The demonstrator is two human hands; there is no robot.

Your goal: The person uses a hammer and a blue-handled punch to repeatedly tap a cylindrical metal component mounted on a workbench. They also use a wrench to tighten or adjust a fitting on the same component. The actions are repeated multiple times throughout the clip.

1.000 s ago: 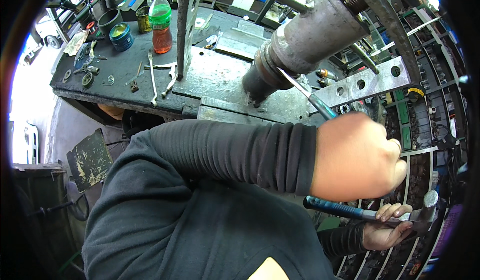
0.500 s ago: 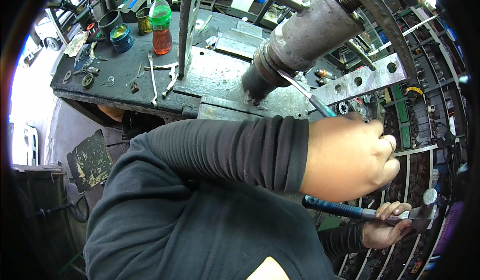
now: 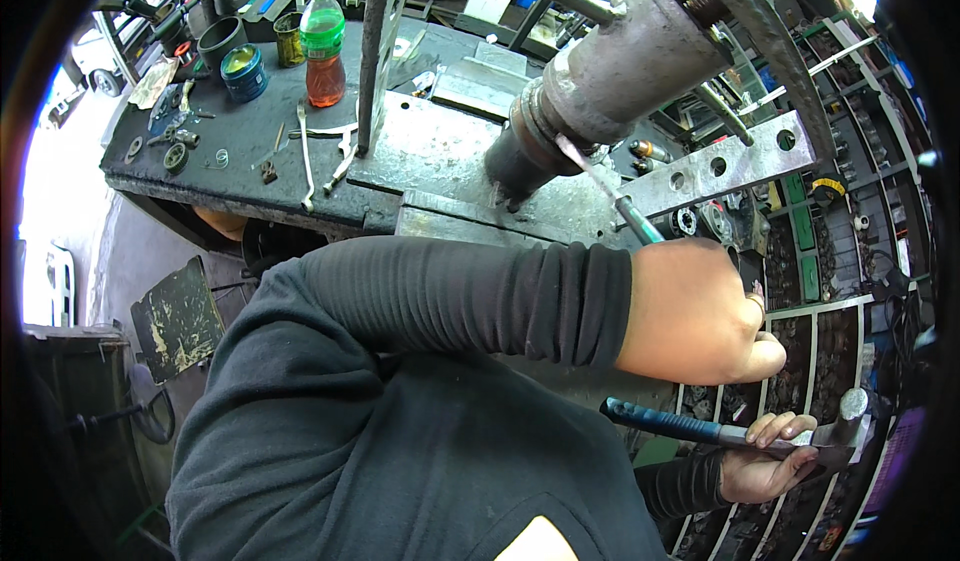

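My left hand point(image 3: 695, 311) reaches across my body, closed around a screwdriver point(image 3: 637, 219) with a teal handle. The tool's metal blade points up and left, its tip against the ringed joint of a thick metal cylinder point(image 3: 625, 66). This cylinder leans on a metal plate point(image 3: 425, 146) on the workbench. Lower right, my right hand point(image 3: 768, 463) grips a hammer point(image 3: 730, 433) close to its steel head. The hammer's blue-black handle points left, below my left hand and apart from it.
A perforated metal bar point(image 3: 715, 168) lies right of the cylinder, and an upright post point(image 3: 378, 61) stands left of it. A bottle of red liquid point(image 3: 323, 56), a blue tin point(image 3: 244, 76) and wrenches point(image 3: 306, 161) sit on the bench. Shelves of parts point(image 3: 835, 231) line the right.
My left hand has turned and shifted slightly, swinging the screwdriver to a steeper slant with its tip still at the joint. The hammer has moved only a little in my right hand.
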